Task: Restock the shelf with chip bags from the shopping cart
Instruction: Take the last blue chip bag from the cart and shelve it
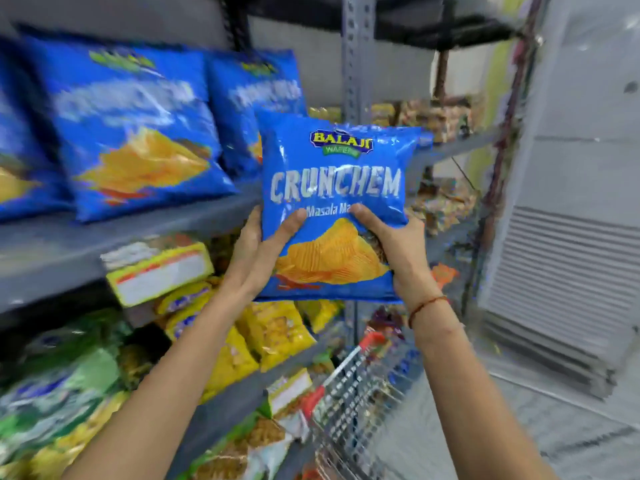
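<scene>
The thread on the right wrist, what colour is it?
The thread on the right wrist looks reddish-orange, seen in the head view.

Both hands' grip on upright blue chip bag [334,188], beside grey shelf [138,230]

The light here is bright and even, with no single source I can pick out and hardly any hard shadows. The chip bag [332,206] I hold is the sharpest thing in view, its lettering readable, with white glare streaks across the shiny top. My left hand [258,251] and right hand [398,251] are fairly crisp too. Everything around is smeared: the blue bags on the shelf [121,233] blur badly (their print is unreadable), and the cart [349,389] is soft. The upright post [358,57] leans near the edges, bent by the wide lens.
</scene>
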